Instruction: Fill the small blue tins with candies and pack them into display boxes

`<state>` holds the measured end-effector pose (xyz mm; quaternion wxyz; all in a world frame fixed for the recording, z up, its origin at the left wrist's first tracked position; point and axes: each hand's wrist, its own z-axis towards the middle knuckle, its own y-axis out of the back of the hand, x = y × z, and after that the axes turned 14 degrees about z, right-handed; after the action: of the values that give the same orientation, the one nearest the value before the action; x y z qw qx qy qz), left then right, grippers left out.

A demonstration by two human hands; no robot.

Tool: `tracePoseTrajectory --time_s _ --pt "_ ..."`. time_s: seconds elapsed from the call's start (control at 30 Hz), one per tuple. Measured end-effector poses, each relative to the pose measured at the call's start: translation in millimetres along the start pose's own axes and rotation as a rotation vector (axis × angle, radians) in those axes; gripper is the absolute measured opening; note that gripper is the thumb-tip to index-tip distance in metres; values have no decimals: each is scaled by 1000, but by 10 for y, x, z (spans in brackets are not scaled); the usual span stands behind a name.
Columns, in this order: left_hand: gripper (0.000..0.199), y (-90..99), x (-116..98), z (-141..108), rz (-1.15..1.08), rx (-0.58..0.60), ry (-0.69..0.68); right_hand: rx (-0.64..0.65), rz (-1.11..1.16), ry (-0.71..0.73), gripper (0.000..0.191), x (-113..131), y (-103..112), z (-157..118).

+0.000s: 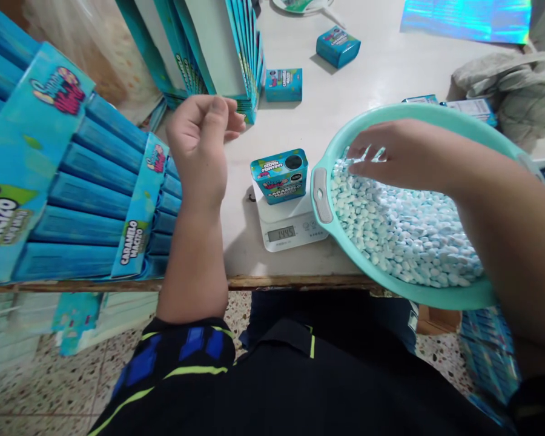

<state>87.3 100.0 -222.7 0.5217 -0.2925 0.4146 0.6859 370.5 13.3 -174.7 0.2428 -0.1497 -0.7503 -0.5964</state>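
While R hand's [404,158] in basin [413,110], candies [404,236] touch fingers [367,162].

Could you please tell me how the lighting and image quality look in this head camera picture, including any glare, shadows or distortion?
In the head view, the holographic sheet throws rainbow glare; the wide lens makes the stacked candy boxes appear to lean; and the small blue box casts a soft shadow on the table.

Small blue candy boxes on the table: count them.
3: one box on the scale, one box behind it, one box farther back. Flat packets behind the bowl may hide more.
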Motion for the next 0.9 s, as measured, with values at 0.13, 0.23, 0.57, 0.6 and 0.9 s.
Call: tracePoseTrajectory --time_s 0.13,0.23,0.57,0.6,0.9 --pt "47 8 13 -3 38 12 15 144 16 60 37 -115 -51 29" --pt "45 20 -1 -12 59 32 12 164 -17 84 40 -158 -68 33" --pt "38 13 -8 -38 141 83 43 241 -67 85 12 -14 -4 -13" --pt "37 13 -19 -43 159 87 51 244 -67 94 11 -11 -9 -6" --pt "25 58 -163 -98 178 98 28 233 -72 63 14 39 -21 -34"
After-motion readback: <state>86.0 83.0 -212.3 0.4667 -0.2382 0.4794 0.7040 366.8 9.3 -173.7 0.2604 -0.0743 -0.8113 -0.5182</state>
